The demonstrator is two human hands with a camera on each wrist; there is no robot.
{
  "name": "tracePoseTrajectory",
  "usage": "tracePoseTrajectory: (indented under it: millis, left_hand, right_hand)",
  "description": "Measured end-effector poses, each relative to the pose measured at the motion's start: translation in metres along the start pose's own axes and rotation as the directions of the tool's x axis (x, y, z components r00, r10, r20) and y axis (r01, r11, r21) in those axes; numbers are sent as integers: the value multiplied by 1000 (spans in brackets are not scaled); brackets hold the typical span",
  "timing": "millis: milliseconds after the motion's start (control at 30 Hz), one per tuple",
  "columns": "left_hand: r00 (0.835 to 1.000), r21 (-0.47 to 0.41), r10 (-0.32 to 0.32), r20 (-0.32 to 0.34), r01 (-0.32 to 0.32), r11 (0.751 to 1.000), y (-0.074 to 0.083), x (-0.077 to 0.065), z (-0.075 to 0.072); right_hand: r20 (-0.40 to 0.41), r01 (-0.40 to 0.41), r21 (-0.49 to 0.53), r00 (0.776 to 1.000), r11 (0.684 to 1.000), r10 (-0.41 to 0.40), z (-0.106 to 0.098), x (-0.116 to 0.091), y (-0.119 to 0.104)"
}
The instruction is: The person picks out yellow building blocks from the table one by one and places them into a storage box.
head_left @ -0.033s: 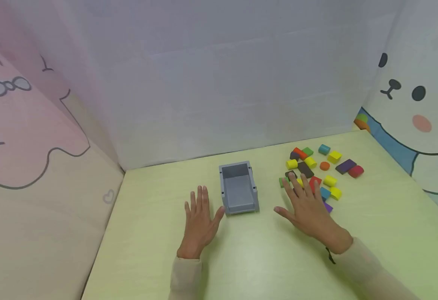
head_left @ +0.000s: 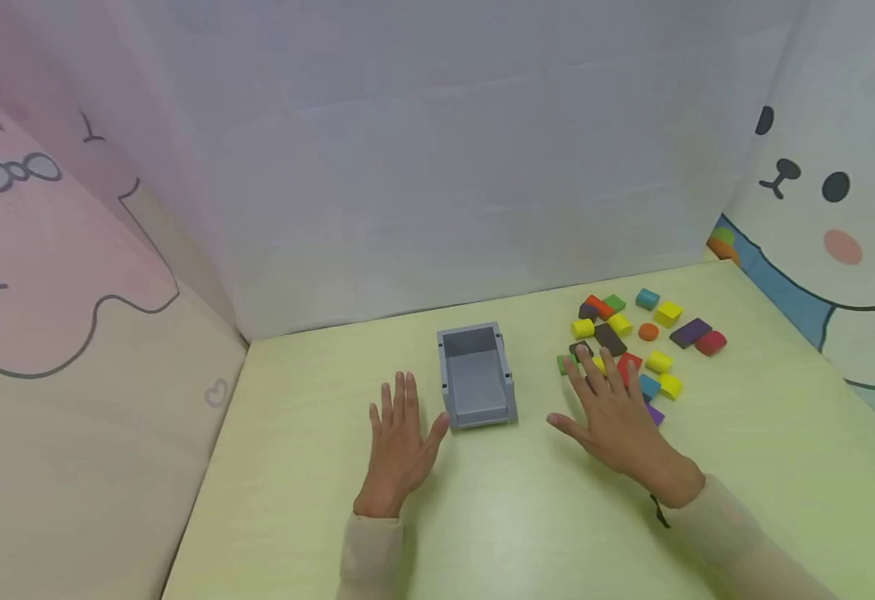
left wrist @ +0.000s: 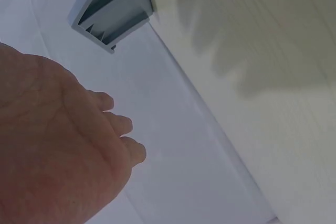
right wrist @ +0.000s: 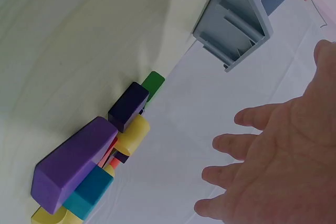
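Note:
A grey plastic bin (head_left: 477, 383) stands on the table with nothing visible inside. To its left is my left hand (head_left: 398, 450), palm down with fingers straight, its thumb tip close to the bin's near corner in the head view. My right hand (head_left: 617, 425) hovers with spread fingers over the near side of a group of coloured blocks, hiding some of them. Among these are a purple block (right wrist: 73, 163), a teal block (right wrist: 88, 192), a yellow cylinder (right wrist: 132, 135) and a green block (right wrist: 153, 85). Neither hand holds anything.
More blocks lie loose at the back right, including a dark purple block (head_left: 691, 332), a red piece (head_left: 711, 342) and an orange disc (head_left: 648, 332). Cloth screens (head_left: 437, 167) rise behind and beside the pale table (head_left: 310, 417); the side ones carry cartoon animals.

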State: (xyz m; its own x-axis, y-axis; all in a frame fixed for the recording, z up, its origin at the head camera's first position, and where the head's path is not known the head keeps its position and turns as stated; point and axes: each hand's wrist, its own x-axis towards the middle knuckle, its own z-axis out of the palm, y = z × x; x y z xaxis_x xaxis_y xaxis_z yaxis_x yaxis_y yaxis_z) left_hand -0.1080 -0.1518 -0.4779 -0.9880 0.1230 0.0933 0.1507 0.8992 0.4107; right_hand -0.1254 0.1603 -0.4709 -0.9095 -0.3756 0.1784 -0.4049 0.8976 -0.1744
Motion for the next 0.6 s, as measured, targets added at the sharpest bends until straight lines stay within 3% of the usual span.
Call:
tracePoseTrajectory:
  millis: [300,600]
  left_hand:
    - [998,-135,-18,56,25,991,10,-1,0]
    - [998,-299,-21,57,37,953,16,1,1]
  right_hand:
    - [-16,-4,18,1000,1000,4,-6,0,1]
    - [-72,-6,78,997,997,11,-14,-1,7]
